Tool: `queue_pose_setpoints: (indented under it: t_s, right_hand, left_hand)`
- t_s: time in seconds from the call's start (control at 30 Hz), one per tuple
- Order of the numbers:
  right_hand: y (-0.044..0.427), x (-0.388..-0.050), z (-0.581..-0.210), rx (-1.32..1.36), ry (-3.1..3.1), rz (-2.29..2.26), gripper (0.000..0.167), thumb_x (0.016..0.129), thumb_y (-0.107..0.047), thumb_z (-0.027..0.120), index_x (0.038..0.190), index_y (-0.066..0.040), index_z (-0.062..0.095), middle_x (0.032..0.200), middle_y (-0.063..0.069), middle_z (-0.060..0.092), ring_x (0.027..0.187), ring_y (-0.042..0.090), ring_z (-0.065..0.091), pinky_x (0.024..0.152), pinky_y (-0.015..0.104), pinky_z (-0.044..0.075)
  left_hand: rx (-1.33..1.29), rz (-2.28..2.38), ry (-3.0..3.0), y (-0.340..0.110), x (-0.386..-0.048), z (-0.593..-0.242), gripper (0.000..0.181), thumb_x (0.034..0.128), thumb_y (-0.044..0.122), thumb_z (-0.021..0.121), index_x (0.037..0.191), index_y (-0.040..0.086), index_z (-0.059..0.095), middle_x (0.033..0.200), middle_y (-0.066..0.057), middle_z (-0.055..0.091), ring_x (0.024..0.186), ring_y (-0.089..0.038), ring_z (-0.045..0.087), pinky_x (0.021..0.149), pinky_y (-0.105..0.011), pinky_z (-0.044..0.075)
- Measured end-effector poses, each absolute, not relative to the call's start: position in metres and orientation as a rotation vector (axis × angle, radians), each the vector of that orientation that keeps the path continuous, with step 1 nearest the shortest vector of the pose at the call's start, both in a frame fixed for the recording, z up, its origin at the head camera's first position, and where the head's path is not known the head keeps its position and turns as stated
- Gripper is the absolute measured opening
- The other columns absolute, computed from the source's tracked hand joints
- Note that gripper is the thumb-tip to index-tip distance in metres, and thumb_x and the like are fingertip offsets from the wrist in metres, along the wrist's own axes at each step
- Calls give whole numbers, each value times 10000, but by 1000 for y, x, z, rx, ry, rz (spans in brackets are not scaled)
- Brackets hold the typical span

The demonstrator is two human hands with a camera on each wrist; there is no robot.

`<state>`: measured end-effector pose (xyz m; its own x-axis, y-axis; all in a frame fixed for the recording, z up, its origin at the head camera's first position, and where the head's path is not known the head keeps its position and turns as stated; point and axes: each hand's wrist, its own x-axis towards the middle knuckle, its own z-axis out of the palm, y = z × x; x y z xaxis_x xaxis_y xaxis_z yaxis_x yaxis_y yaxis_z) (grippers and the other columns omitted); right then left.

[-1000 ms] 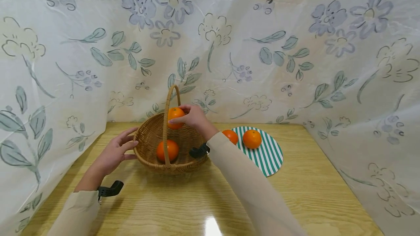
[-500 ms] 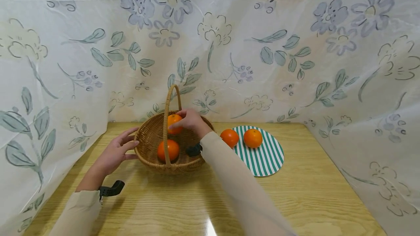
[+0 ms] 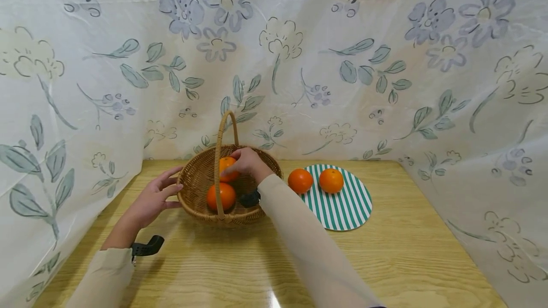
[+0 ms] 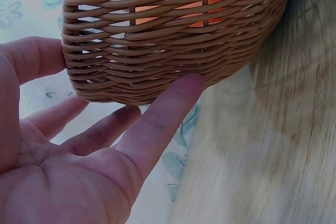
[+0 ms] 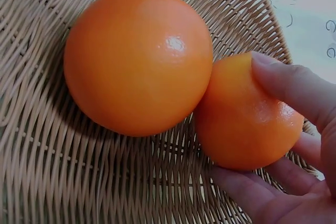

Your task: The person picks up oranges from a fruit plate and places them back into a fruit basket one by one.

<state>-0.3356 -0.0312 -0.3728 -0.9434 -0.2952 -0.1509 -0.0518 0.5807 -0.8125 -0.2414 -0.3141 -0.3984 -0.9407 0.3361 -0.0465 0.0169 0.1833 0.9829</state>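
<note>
A round wicker basket (image 3: 245,217) with a tall arched handle stands on the table. My left hand (image 3: 150,199) touches the outside of its left wall, fingers spread and fairly straight, as the left wrist view also shows. Inside the basket, my right hand (image 3: 250,163) grips an orange (image 5: 247,124) between thumb and fingers. A second orange (image 5: 136,61) lies on the basket floor, and in the right wrist view the two appear to touch. The handle and my fingers partly hide the held orange in the head view.
Right of the basket lies a round mat (image 3: 342,213) with green and white stripes. Two more oranges are there, one on the mat (image 3: 331,180) and one at its left edge (image 3: 300,181). A floral curtain (image 3: 308,61) encloses the wooden table (image 3: 205,270).
My right hand has lowered the orange into the basket, down beside the other one. My left hand has stayed at the basket's left side.
</note>
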Motion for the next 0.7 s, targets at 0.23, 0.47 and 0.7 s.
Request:
queue_pose_setpoints:
  t_s: [0.23,0.47,0.7]
  right_hand:
    - [-37,-331,-372,-244,2630,-1156,632,753,-284,927,1290,-52,686,1274,109,674,1075,246,643,865,304,585]
    - [-43,-325,-366,-207,2564,-1183,573,794,-210,902,1293,-31,684,1307,128,662,1002,280,716,844,339,623]
    - [-44,-319,-363,-248,2546,-1115,584,803,-234,899,1315,-53,685,1374,118,636,1004,272,720,843,334,619]
  left_hand:
    - [353,1824,2190,-317,-240,-397,675,1100,237,493,1659,125,132,1607,-330,238,1398,-531,378,892,-434,624]
    - [346,1817,2173,-321,-239,-395,669,1102,224,487,1660,127,130,1608,-333,232,1404,-546,364,902,-455,620]
    - [314,1803,2171,-326,-237,-395,656,1102,208,482,1658,139,140,1614,-321,228,1419,-573,336,909,-474,615]
